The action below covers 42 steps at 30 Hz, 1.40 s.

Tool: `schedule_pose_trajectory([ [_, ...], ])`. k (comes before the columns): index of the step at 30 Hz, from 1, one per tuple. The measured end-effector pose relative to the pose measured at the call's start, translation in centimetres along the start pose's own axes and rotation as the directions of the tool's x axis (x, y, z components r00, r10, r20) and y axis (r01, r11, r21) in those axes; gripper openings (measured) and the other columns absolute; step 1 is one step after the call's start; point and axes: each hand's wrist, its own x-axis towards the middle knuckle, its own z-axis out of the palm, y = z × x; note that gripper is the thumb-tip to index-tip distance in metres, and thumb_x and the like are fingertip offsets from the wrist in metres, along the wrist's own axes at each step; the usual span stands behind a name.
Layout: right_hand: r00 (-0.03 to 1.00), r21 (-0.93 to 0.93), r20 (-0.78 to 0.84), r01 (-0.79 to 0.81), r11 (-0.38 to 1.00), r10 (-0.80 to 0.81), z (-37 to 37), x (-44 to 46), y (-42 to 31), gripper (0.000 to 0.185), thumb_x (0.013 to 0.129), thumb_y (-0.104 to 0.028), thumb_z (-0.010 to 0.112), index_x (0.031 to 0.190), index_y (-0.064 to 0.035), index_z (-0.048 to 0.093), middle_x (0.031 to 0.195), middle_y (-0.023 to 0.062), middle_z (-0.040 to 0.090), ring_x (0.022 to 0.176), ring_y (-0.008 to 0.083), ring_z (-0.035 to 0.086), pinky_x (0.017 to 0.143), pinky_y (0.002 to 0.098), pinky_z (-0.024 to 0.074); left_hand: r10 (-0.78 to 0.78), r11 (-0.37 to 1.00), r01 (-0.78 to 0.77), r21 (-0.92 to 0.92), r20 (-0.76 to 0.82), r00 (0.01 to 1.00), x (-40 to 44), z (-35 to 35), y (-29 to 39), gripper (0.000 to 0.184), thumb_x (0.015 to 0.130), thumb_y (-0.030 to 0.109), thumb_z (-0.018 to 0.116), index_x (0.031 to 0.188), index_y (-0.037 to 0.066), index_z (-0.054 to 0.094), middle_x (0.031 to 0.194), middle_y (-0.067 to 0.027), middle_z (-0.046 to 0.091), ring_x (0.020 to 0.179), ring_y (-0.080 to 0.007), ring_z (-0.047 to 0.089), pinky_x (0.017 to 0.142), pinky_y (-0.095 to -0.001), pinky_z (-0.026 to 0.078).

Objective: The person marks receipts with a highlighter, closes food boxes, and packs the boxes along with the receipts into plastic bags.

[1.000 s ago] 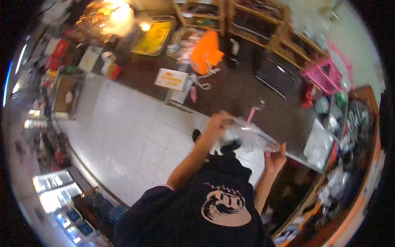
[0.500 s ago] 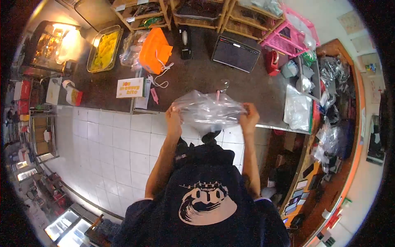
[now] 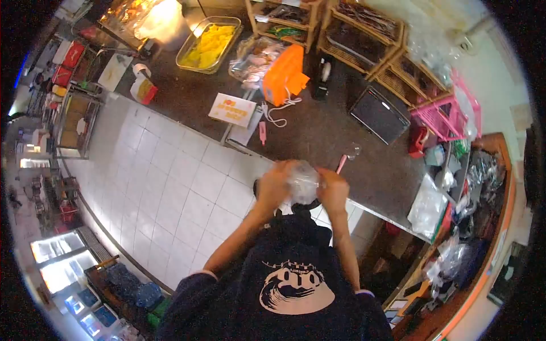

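A clear plastic bag [image 3: 304, 183] is bunched up between my two hands, just off the near edge of the dark counter [image 3: 318, 136]. My left hand [image 3: 274, 186] is closed on the bag's left side, slightly smeared by motion. On the opposite side, my right hand [image 3: 333, 192] has its fingers curled in on the plastic. A thin pink stick-like item [image 3: 342, 163] lies on the counter just beyond my right hand. Farther left rests a small pink marker-like item [image 3: 262, 132], near a white card with yellow lettering [image 3: 233, 109].
An orange device with a white cord [image 3: 284, 77] stands toward the back. Left of it is a glass tray [image 3: 182, 61] of yellow food. A black flat-screened device [image 3: 380, 113], a pink basket [image 3: 446, 116] and clear plastic bags [image 3: 427, 207] are on the right.
My hands have come closer together, and the bag, spread wide before, is now gathered between them. The camera view has turned, shifting the counter items rightward.
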Motion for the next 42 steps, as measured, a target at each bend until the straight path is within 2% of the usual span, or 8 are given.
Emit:
schedule_pose_trajectory([
  [3,0.987,0.051,-0.048,-0.15,0.987,0.153,0.6,2.6,-1.4,0.034,0.076,-0.008,0.067,0.109,-0.0102,0.069,0.103,0.0178,0.069,0.103,0.0359,0.064,0.094,0.0461,0.0486,-0.109,0.957,0.194,0.218,-0.349,0.931,-4.8,-5.5,-18.4,0.029,0.072,0.013,0.077,0.099,0.007,0.07,0.097,-0.0123,0.068,0.085,-0.0311,0.067,0.072,-0.0396,0.053],
  [8,0.815,0.432,0.325,0.323,0.842,-0.479,5.1,12.6,-8.8,0.078,0.068,-0.034,0.086,0.134,-0.0065,0.055,0.126,0.0161,0.062,0.116,0.0339,0.059,0.103,0.0453,0.0432,-0.409,0.912,0.38,-0.153,-0.285,0.867,-12.9,-15.4,-18.1,0.016,0.075,0.012,0.079,0.081,0.003,0.067,0.068,-0.0072,0.065,0.062,-0.0139,0.06,0.059,-0.0309,0.048],
  [14,0.922,-0.35,0.111,0.386,0.853,-0.372,26.7,28.0,-19.7,0.136,0.045,-0.044,0.094,0.155,-0.0118,0.023,0.131,0.0277,0.048,0.124,0.0485,0.043,0.105,0.0591,0.0353,-0.681,0.728,0.674,-0.127,-0.247,0.69,-22.7,-21.3,-16.6,0.019,0.072,0.011,0.081,0.078,0.001,0.067,0.07,-0.0052,0.065,0.064,-0.0132,0.059,0.057,-0.0286,0.046],
  [18,0.878,-0.262,0.439,0.329,0.907,-0.191,30.9,30.5,-21.8,0.13,0.051,-0.036,0.093,0.155,-0.0085,0.021,0.134,0.0299,0.045,0.125,0.0474,0.043,0.102,0.0642,0.0359,-0.457,0.848,0.53,-0.012,-0.522,0.72,-27.6,-23.8,-17.2,0.013,0.075,0.007,0.075,0.077,0.0,0.064,0.076,-0.0079,0.06,0.069,-0.0177,0.058,0.059,-0.0297,0.047],
  [22,0.899,-0.024,0.188,0.407,0.913,-0.395,25.8,22.8,-22.2,0.127,0.053,-0.021,0.089,0.155,-0.0052,0.016,0.126,0.0282,0.049,0.115,0.0456,0.049,0.098,0.0573,0.041,-0.658,0.718,0.605,-0.344,-0.617,0.431,-29.0,-22.5,-20.4,0.02,0.084,0.011,0.069,0.073,-0.001,0.057,0.069,-0.0059,0.055,0.066,-0.0173,0.053,0.061,-0.0316,0.045],
  [31,0.819,-0.052,0.573,0.011,0.999,0.021,7.1,0.1,-7.7,0.122,0.049,-0.031,0.091,0.15,-0.007,0.029,0.127,0.0231,0.051,0.114,0.043,0.052,0.095,0.0568,0.0422,-0.513,0.611,0.462,-0.643,0.123,0.85,-2.3,-10.0,-10.9,0.025,0.094,0.008,0.05,0.108,0.003,0.07,0.074,0.0054,0.052,0.064,-0.0056,0.042,0.057,-0.0232,0.036],
  [34,0.903,-0.303,0.38,-0.082,0.95,0.199,-1.6,-4.9,-3.5,0.126,0.05,-0.033,0.091,0.155,-0.0073,0.025,0.117,0.0187,0.05,0.105,0.0392,0.052,0.091,0.0534,0.0433,-0.351,0.417,0.467,-0.78,0.336,0.874,3.1,-5.3,-1.8,0.026,0.09,0.005,0.053,0.109,-0.001,0.069,0.083,-0.0011,0.061,0.068,-0.0087,0.05,0.062,-0.0233,0.04],
  [42,0.931,-0.186,0.358,0.149,0.971,-0.074,-19.7,-4.2,-3.9,0.108,0.055,-0.013,0.079,0.152,-0.009,0.032,0.131,0.0212,0.047,0.123,0.0415,0.046,0.108,0.0528,0.0362,-0.335,0.155,0.339,-0.928,0.274,0.901,4.0,5.2,1.6,0.017,0.087,0.0,0.056,0.1,-0.001,0.066,0.094,-0.008,0.067,0.088,-0.0187,0.066,0.081,-0.0345,0.056],
])
